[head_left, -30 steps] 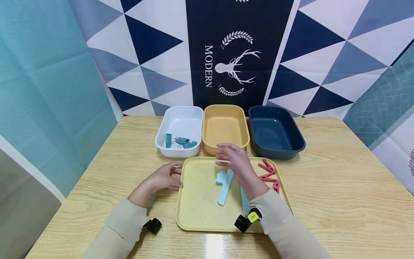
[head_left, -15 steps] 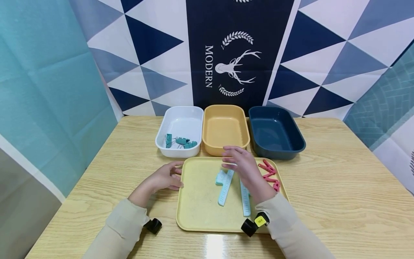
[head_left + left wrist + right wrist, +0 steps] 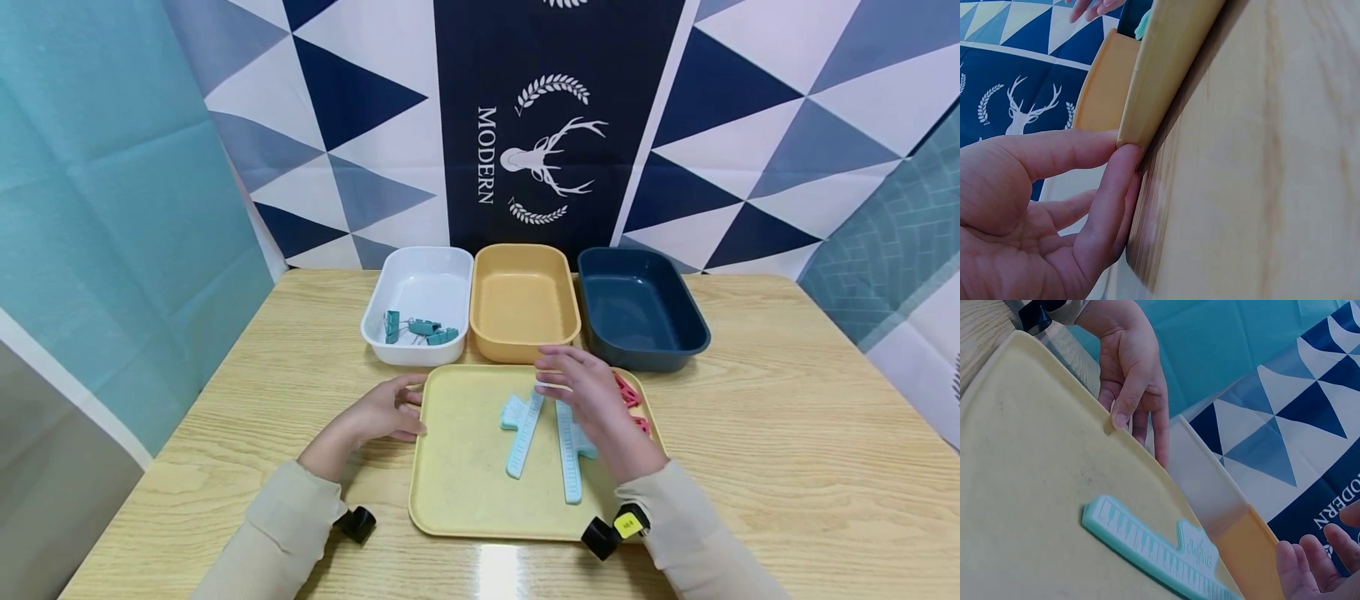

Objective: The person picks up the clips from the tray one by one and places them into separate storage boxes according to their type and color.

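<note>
My left hand (image 3: 378,412) pinches the left rim of the yellow tray (image 3: 461,492); in the left wrist view thumb and finger meet at its edge (image 3: 1147,87). Over the tray's right half hovers my right hand (image 3: 588,396), fingers loosely bent with nothing between them. Below and left of it lies a light blue page clip (image 3: 527,437) with a long bar; the right wrist view shows piano keys printed on this kind of clip (image 3: 1147,547). A second such clip (image 3: 568,467) lies beside it, partly under the right hand. Red clothespins (image 3: 627,389) are partly hidden behind that hand.
Behind the tray stand a white bin (image 3: 408,354) holding several teal binder clips (image 3: 424,327), a yellow-orange bin (image 3: 525,296) and a dark blue bin (image 3: 633,296). A patterned cloth (image 3: 555,108) hangs behind the wooden table (image 3: 787,400).
My right hand has drifted right and slightly toward me, uncovering the second page clip and covering more of the red clothespins. The left hand has stayed at the tray's rim.
</note>
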Motion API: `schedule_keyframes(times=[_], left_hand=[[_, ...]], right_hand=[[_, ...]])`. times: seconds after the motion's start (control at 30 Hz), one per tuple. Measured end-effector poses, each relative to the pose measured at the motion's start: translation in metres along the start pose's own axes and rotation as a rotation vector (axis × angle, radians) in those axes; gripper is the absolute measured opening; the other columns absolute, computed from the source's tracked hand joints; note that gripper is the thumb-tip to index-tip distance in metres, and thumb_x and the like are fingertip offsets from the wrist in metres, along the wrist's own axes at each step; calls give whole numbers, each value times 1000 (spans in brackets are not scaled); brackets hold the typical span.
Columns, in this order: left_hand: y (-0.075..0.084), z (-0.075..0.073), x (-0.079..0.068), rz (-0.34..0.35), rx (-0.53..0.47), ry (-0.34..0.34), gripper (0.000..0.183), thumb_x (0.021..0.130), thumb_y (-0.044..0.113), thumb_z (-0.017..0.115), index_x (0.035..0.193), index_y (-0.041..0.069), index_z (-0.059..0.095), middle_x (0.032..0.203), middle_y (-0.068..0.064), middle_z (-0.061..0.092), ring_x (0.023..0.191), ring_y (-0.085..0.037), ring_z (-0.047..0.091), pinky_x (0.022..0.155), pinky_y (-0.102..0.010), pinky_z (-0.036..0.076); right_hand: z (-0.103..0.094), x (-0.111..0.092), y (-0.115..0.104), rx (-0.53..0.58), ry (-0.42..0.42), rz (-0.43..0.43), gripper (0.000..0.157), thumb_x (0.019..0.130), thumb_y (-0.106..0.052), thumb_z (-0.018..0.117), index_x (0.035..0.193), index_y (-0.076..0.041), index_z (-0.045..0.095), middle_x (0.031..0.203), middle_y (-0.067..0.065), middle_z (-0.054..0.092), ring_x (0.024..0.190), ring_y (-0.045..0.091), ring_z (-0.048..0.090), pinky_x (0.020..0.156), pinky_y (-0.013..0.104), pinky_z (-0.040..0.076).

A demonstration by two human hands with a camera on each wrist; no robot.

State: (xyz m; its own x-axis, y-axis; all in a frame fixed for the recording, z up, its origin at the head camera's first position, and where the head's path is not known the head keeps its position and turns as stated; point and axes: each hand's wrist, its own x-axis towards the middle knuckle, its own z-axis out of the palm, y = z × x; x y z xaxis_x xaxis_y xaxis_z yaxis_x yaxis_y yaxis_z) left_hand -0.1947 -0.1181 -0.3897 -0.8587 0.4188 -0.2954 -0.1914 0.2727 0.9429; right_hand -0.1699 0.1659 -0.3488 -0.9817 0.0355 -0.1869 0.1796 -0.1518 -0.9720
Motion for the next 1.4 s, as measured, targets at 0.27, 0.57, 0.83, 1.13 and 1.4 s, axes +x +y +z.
schedule_keyframes(times=[0.27,0.57,0.83,1.13,1.4], left_hand=[[1,2,0,-13,15,23,78,75,-15,64,143,3,30,115,-20,47,87,-23,60,72,-38,57],[1,2,1,-25,20,44,79,74,-16,65,143,4,31,115,-20,47,87,-24,60,71,-37,57],[1,3,3,-25,19,48,79,74,-16,65,143,4,32,115,-19,48,88,-23,59,71,-38,57],[0,3,2,-30,18,48,79,74,-16,65,143,4,32,115,-19,48,88,-23,60,71,-37,57],[0,3,1,-20,15,33,79,74,-15,65,143,4,31,115,-19,47,89,-23,59,72,-38,57]], right_hand=[[-14,-7,1,-7,-7,-27,41,95,-13,51,127,12,45,94,7,62,85,20,62,80,30,54],[-28,-9,8,-33,7,-59,40,92,-16,55,123,9,50,97,9,62,87,20,62,79,31,55],[-35,-15,8,-61,-16,-57,38,95,-10,50,125,14,44,93,6,61,88,19,61,81,27,53],[-44,-20,10,-128,-9,-45,40,93,-11,54,126,11,45,101,5,60,97,16,60,86,26,51],[-52,-24,14,-272,-46,-45,45,90,-12,60,128,8,47,108,8,58,96,10,56,86,22,48]])
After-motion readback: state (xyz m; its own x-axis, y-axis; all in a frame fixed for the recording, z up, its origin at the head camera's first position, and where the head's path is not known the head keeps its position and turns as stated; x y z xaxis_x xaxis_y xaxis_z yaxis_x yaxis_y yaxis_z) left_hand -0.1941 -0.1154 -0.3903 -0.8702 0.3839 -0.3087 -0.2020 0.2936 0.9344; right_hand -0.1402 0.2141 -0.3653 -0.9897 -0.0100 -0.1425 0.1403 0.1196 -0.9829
